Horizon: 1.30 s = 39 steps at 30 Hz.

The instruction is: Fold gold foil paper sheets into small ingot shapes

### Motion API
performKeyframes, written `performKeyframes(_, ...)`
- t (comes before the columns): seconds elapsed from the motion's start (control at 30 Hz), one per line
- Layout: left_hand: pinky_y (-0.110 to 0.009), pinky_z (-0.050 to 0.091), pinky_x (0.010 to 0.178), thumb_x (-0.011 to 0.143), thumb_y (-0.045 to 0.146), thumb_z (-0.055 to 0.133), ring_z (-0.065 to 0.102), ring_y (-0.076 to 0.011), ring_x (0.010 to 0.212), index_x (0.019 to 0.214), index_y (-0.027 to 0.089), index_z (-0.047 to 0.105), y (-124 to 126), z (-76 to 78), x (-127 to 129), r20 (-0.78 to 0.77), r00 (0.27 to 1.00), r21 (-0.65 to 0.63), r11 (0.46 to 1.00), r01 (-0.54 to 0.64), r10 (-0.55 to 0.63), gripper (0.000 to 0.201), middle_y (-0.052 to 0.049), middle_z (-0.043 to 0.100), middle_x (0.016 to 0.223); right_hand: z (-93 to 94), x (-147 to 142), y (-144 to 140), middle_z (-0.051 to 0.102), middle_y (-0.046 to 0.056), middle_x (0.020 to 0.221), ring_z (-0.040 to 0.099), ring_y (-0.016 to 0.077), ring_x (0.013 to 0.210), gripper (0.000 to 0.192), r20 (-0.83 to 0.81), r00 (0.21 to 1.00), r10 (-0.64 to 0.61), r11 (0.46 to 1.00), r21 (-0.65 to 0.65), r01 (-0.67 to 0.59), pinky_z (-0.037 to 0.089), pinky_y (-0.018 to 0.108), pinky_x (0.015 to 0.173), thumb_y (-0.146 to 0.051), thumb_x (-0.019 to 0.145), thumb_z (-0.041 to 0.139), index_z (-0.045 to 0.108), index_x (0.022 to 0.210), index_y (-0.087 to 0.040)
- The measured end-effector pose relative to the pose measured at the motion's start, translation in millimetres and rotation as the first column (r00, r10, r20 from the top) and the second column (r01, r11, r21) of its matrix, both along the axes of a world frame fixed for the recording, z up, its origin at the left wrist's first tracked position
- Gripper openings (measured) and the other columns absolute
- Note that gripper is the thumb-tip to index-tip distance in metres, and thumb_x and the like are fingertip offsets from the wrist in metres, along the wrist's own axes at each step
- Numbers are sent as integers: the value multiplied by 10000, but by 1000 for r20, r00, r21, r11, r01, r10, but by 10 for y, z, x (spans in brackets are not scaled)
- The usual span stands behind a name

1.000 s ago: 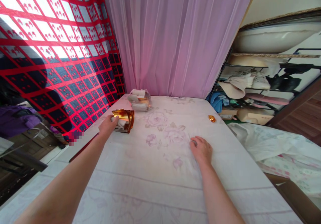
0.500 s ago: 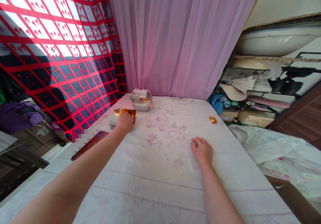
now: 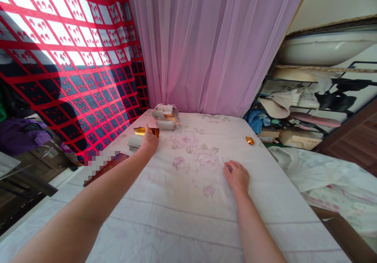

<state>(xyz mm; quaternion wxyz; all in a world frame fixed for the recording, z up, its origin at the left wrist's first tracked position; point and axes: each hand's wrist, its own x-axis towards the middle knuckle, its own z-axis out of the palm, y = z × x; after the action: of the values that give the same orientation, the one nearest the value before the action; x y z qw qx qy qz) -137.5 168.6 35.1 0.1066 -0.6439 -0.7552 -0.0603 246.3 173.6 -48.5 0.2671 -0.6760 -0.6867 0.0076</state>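
Left hand point(image 3: 150, 140), now further right, is handling gold foil point(image 3: 139, 131), grip hidden; right hand point(image 3: 238, 175) is resting half-curled, hold unclear.

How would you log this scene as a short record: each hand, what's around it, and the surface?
Left hand: at the gold foil, exact grip unclear
Beside it: pale stack
Right hand: resting on the cloth, fingers curled, contents unclear
Beyond right hand: small gold piece
Near left forearm: red phone
Back: transparent bag before purple curtain
Surface: pale flowered cloth
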Motion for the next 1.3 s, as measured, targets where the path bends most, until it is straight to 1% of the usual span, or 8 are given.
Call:
performKeyframes(0.2,-657,53,1096,767,166,606,562,-349,1002,724,180,717,-83,71,48,31,999,18,999,40,-40,120,-116,651,698,14,-3,-8,672,64,1192,572,216,1127,276,4,1000,0,1000,-17,0,374,351,989,-245,844,486,735,963,-224)
performKeyframes(0.4,-612,139,1106,772,139,567,555,-360,1031,705,205,704,-206,125,264,43,991,29,991,129,-130,167,-114,653,735,9,-8,-11,674,62,1186,574,222,1117,278,-18,1000,-3,1000,-7,3,373,367,994,-244,837,478,735,943,-228)
performKeyframes(0.8,-532,199,1090,725,19,582,637,-259,778,722,209,646,-651,-160,1251,137,931,-29,938,344,-338,200,-54,655,642,18,2,-9,696,55,1143,588,209,1096,267,-77,997,24,1000,3,-24,370,331,1002,-238,824,483,736,907,-227)
performKeyframes(0.93,-495,331,996,803,223,650,643,-263,741,832,208,666,-944,-246,1648,196,897,-22,913,407,-395,37,-76,667,661,26,13,-17,714,73,1101,614,217,1051,286,-112,992,53,999,21,-50,396,325,978,-239,818,468,741,893,-204)
performKeyframes(1.0,-439,428,856,821,412,661,645,-263,720,912,212,670,-1061,-259,1762,245,881,4,909,417,-405,219,-86,686,719,24,23,-19,724,76,1068,627,216,1025,298,-134,989,66,998,32,-62,416,319,960,-239,815,457,744,886,-199)
performKeyframes(1.07,-383,459,759,864,484,597,649,-249,730,980,225,671,-1121,-251,1765,290,869,47,913,405,-400,294,-79,703,776,17,35,-19,733,70,1036,637,212,998,310,-163,984,76,997,46,-70,437,311,938,-248,816,445,744,885,-205)
performKeyframes(1.17,-348,469,817,938,404,488,651,-226,872,961,232,680,-1101,-227,1555,341,868,144,932,332,-362,259,-68,714,919,2,42,-22,739,70,1005,648,215,958,333,-212,973,87,995,72,-74,472,316,895,-271,816,426,742,898,-209)
performKeyframes(1.3,-414,427,969,925,322,473,578,-269,1091,1051,213,663,-983,-294,1114,397,898,269,960,82,-188,252,-102,643,1178,-10,9,-39,738,91,994,657,230,930,362,-263,957,121,989,112,-94,497,337,861,-303,811,413,740,921,-194)
